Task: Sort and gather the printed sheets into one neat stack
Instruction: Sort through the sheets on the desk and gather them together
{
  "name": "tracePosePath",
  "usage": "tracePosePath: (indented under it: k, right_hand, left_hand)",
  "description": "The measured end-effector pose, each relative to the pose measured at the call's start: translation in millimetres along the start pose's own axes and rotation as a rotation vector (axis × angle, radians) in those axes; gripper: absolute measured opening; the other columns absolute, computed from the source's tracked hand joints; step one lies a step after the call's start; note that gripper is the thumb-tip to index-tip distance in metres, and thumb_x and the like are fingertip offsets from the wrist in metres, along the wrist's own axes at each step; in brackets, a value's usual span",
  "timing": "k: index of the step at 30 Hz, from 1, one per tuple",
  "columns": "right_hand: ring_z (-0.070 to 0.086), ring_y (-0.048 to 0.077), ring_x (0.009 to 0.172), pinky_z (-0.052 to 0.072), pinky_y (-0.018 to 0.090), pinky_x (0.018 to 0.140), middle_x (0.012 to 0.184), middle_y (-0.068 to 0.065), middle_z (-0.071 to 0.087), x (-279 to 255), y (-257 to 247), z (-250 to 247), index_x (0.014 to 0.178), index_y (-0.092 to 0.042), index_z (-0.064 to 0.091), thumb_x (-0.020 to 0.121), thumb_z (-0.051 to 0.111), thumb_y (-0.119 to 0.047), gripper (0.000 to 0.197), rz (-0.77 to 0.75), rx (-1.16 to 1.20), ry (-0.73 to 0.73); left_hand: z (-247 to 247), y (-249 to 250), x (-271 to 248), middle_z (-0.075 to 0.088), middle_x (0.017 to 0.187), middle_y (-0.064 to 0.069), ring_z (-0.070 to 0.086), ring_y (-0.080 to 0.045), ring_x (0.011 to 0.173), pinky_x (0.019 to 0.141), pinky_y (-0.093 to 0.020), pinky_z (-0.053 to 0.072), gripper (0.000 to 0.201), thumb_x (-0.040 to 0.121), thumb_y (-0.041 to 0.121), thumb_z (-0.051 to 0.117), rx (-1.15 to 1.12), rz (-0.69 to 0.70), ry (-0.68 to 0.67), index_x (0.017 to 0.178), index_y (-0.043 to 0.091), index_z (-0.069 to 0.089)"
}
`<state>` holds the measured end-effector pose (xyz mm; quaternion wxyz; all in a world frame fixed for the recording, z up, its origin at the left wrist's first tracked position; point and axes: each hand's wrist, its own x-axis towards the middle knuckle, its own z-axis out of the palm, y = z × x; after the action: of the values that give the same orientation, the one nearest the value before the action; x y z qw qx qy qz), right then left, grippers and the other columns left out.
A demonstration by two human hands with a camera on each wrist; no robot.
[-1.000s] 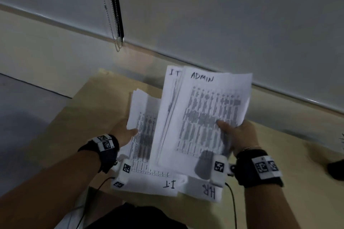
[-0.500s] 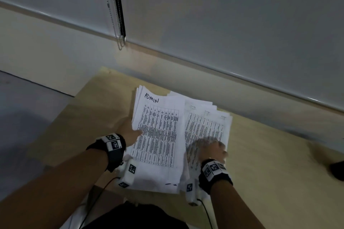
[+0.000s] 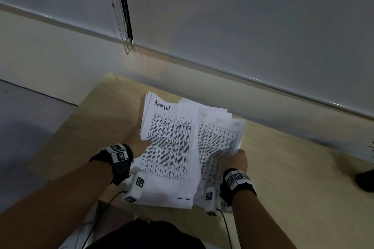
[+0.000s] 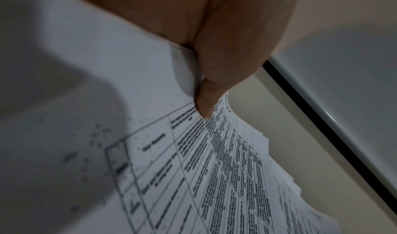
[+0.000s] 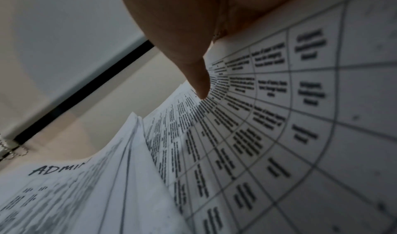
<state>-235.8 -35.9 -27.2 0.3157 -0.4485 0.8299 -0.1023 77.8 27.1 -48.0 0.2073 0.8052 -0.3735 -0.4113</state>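
Observation:
Two piles of printed table sheets lie side by side on the wooden table (image 3: 293, 178). The left pile (image 3: 170, 143) has "ADMIN" handwritten on its top sheet. My left hand (image 3: 139, 143) grips its left edge, and the thumb (image 4: 206, 101) presses on the top sheet (image 4: 214, 178). The right pile (image 3: 216, 137) is fanned and uneven. My right hand (image 3: 234, 161) grips its right edge, with the thumb (image 5: 199, 83) on the curved top sheet (image 5: 257, 127). The ADMIN sheet (image 5: 64, 195) shows beside it in the right wrist view.
A wall with a lowered roller blind (image 3: 242, 16) and its bead chain (image 3: 123, 26) stands just behind the table. A dark object (image 3: 365, 180) sits at the table's right edge. The table's left edge drops to grey floor (image 3: 30, 137).
A second ago my right hand held the ADMIN bundle up. That bundle now lies on the left pile, and my right hand has moved to the right pile's right edge.

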Motion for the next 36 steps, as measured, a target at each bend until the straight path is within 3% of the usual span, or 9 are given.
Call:
tracePosePath:
  k: [4, 8, 12, 21, 23, 26, 30, 33, 36]
  right_hand:
    - [0.056, 0.030, 0.078, 0.050, 0.031, 0.070, 0.108, 0.021, 0.065, 3.9, -2.0, -5.3, 0.116, -0.001, 0.054, 0.086, 0.067, -0.014, 0.034, 0.028, 0.068, -0.051]
    - [0.060, 0.029, 0.075, 0.054, 0.033, 0.069, 0.090, 0.015, 0.064, 2.1, -2.1, -9.4, 0.112, -0.001, 0.060, 0.082, 0.076, -0.023, 0.041, 0.007, 0.082, -0.115]
    - [0.059, 0.029, 0.067, 0.048, 0.031, 0.057, 0.082, 0.015, 0.065, -1.6, -5.7, -34.2, 0.099, 0.000, 0.065, 0.079, 0.078, -0.024, 0.034, -0.083, 0.056, -0.067]
    - [0.066, 0.037, 0.081, 0.041, 0.032, 0.064, 0.075, 0.015, 0.059, -22.2, -33.4, -134.1, 0.089, 0.005, 0.067, 0.080, 0.076, -0.020, 0.028, -0.361, 0.031, 0.128]
    - [0.066, 0.031, 0.077, 0.040, 0.031, 0.063, 0.073, 0.016, 0.060, -30.0, -40.1, -157.6, 0.084, 0.005, 0.067, 0.079, 0.077, -0.020, 0.027, -0.397, 0.099, 0.164]
    - [0.064, 0.021, 0.076, 0.049, 0.034, 0.067, 0.078, 0.014, 0.065, -37.9, -50.2, -181.2, 0.092, 0.003, 0.071, 0.079, 0.078, -0.018, 0.026, -0.460, 0.243, 0.193]
    - [0.069, 0.017, 0.071, 0.057, 0.033, 0.070, 0.086, 0.008, 0.072, -42.4, -60.1, -177.3, 0.095, -0.008, 0.073, 0.078, 0.079, -0.015, 0.020, -0.461, 0.463, 0.098]
    - [0.071, 0.018, 0.072, 0.058, 0.034, 0.069, 0.082, 0.003, 0.074, -38.7, -63.3, -155.2, 0.094, -0.013, 0.074, 0.077, 0.079, -0.017, 0.018, -0.472, 0.464, 0.015]
    - [0.068, 0.016, 0.061, 0.057, 0.035, 0.056, 0.074, 0.008, 0.073, -34.2, -63.7, -120.3, 0.084, -0.008, 0.071, 0.076, 0.080, -0.015, 0.014, -0.441, 0.397, -0.076]
  left_hand:
    - [-3.6, -1.4, -0.8, 0.043, 0.153, -0.008, 0.045, -0.030, 0.138, 0.113, -0.048, 0.039, 0.070, 0.090, 0.031, 0.068, -0.002, -0.005, -0.008, 0.149, 0.013, 0.035]
    - [-9.1, -4.6, -0.3, 0.048, 0.149, -0.007, 0.049, -0.030, 0.134, 0.110, -0.049, 0.041, 0.068, 0.088, 0.034, 0.069, 0.007, -0.005, -0.024, 0.146, 0.014, 0.040]
    - [-13.5, -9.8, 3.1, 0.048, 0.150, -0.007, 0.049, -0.030, 0.135, 0.111, -0.049, 0.041, 0.069, 0.088, 0.034, 0.069, 0.005, 0.007, -0.037, 0.147, 0.015, 0.039]
    - [-11.8, -5.6, 0.7, 0.057, 0.141, -0.009, 0.057, -0.030, 0.124, 0.106, -0.045, 0.045, 0.059, 0.090, 0.027, 0.069, 0.002, 0.009, -0.038, 0.142, 0.012, 0.045]
    - [-12.2, -3.5, -0.9, 0.058, 0.139, -0.009, 0.058, -0.030, 0.123, 0.105, -0.045, 0.046, 0.059, 0.090, 0.026, 0.069, 0.002, 0.003, -0.039, 0.142, 0.011, 0.046]
    - [-12.2, 0.0, -3.2, 0.058, 0.138, -0.008, 0.058, -0.031, 0.123, 0.105, -0.045, 0.046, 0.058, 0.089, 0.026, 0.069, -0.001, 0.000, -0.036, 0.141, 0.011, 0.046]
    - [-10.7, -1.1, -3.5, 0.063, 0.133, -0.011, 0.061, -0.031, 0.117, 0.101, -0.044, 0.049, 0.055, 0.088, 0.029, 0.070, -0.005, 0.021, -0.063, 0.136, 0.009, 0.052]
    - [-9.2, 8.9, -13.9, 0.070, 0.109, -0.012, 0.066, -0.033, 0.097, 0.082, -0.036, 0.051, 0.035, 0.088, 0.026, 0.068, -0.042, 0.077, -0.079, 0.115, 0.004, 0.063]
    - [-9.9, 13.5, -20.2, 0.066, 0.099, -0.005, 0.060, -0.024, 0.087, 0.076, -0.030, 0.049, 0.021, 0.096, 0.028, 0.060, -0.135, 0.038, -0.105, 0.107, 0.011, 0.065]
